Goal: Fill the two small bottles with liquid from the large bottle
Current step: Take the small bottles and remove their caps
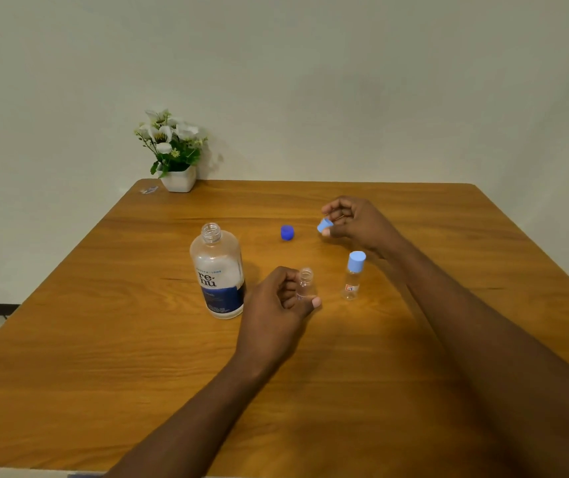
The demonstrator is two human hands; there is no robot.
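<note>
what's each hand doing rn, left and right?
Left hand: grips the uncapped small bottle, upright.
Right hand: pinches a light blue cap above the table.

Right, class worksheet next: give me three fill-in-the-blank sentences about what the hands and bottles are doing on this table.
1. The right hand pinches a cap coloured ____ blue.
2. The left hand grips the open small bottle, to the ____ of the large bottle.
3. The capped small bottle stands ____ on the table.
Missing words: light; right; upright.
</note>
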